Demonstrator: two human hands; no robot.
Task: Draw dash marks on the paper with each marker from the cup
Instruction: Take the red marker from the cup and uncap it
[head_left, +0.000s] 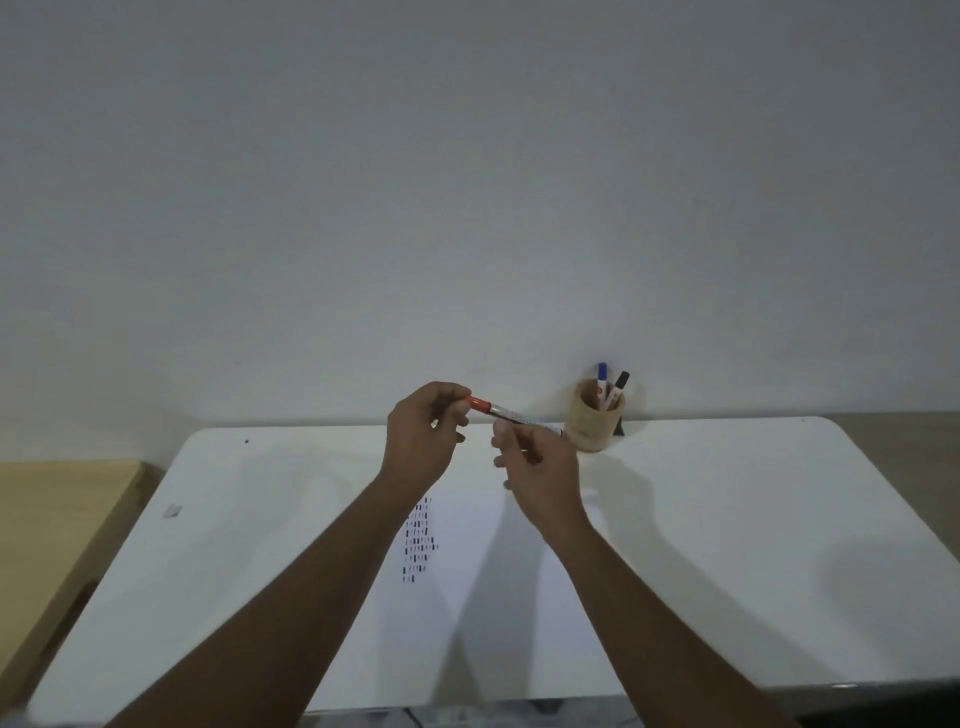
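Both hands hold a red-capped marker (506, 413) level above the far part of the paper (498, 597). My left hand (423, 436) pinches the red cap end. My right hand (540, 470) grips the white barel from below. The paper lies on the white table (727, 545) and carries several rows of short dark dashes (418, 540) near my left forearm. A wooden cup (592, 418) stands at the table's back edge, right of the hands, with a blue-capped marker (602, 379) and a black-capped marker (620, 384) upright in it.
A plain wall rises right behind the table. A lower tan wooden surface (57, 519) adjoins the table on the left. A small pale scrap (171, 511) lies on the table's left side.
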